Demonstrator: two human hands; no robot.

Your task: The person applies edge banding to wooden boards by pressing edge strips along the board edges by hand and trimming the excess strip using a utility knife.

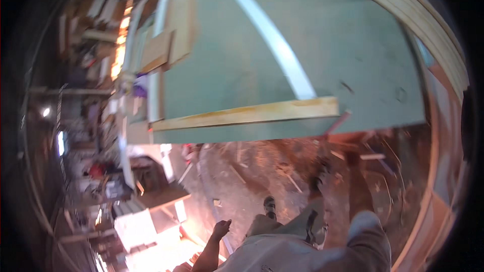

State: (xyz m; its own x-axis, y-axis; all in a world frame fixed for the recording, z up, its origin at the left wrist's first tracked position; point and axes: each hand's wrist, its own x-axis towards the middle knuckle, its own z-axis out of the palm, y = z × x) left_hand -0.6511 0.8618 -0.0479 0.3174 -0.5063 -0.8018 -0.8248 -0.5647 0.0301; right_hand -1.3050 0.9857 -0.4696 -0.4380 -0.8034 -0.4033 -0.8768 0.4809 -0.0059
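Note:
My right hand [349, 139] is at the near edge of a grey-green tabletop [227, 70], blurred by motion. Its fingers are closed around a thin red stick [339, 122] that looks like a pencil and slants up over the edge. Just left of it, a long wooden strip [247, 114] lies along the near side of the tabletop. A white strip [275, 43] runs away from that wood toward the far side. Low beside my body hangs my left hand [221, 228], away from the table, its fingers curled together; whether anything is in them is hidden.
Flat wooden boards [176, 25] lie at the tabletop's left end. Long timber lengths [403, 0] run along the far right. Scraps and sticks litter the dirty floor [242, 166] by my feet. A workbench [164, 196] with panels stands to the left.

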